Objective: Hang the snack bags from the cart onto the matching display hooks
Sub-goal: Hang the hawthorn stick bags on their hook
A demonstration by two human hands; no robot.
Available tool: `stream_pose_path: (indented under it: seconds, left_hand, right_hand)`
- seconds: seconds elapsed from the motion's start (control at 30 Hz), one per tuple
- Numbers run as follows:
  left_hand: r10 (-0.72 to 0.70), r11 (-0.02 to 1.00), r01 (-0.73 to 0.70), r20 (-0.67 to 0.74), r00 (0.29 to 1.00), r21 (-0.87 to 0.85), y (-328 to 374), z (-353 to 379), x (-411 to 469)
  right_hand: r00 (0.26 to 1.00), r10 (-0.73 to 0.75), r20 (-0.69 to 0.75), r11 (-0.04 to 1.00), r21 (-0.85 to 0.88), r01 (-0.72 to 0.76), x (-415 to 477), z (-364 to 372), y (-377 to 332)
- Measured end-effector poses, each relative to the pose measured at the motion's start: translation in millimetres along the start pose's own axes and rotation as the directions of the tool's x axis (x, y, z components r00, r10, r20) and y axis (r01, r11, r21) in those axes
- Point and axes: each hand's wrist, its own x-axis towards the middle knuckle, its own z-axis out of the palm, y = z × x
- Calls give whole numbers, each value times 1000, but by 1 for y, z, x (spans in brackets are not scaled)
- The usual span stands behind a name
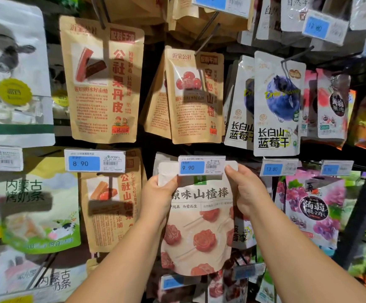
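Observation:
A cream snack bag [199, 226] printed with red hawthorn lollipops hangs upright at the display's centre. My left hand [158, 197] pinches its upper left corner, thumb across the front. My right hand [248, 191] pinches the upper right corner. The bag's top edge sits just behind a price tag [201, 165] reading 9.90, which covers the hook and the bag's hanging hole. I cannot tell whether the bag is on the hook. The cart is out of view.
Kraft-paper hawthorn bags [103, 84] hang above and to the left. Blueberry bags [278, 106] hang upper right and a grape jelly bag [313, 206] at right. A milk-strip bag [40, 204] hangs lower left. Bare hook rods stick out toward me above.

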Motion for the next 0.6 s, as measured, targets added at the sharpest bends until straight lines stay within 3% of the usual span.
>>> stream_pose_path:
  seconds: [0.13, 0.33, 0.6]
  left_hand:
    - [2, 1000, -2, -10, 1000, 29, -2, -1, 5]
    - [2, 998, 1, -47, 999, 69, -4, 1, 9]
    - [27, 990, -12, -102, 994, 143, -4, 2, 16]
  right_hand:
    - [1000, 5, -3, 999, -32, -5, 1, 6, 1]
    - [991, -56, -121, 991, -129, 40, 5, 15, 5]
    - [972, -118, -203, 932, -361, 38, 13, 17, 18]
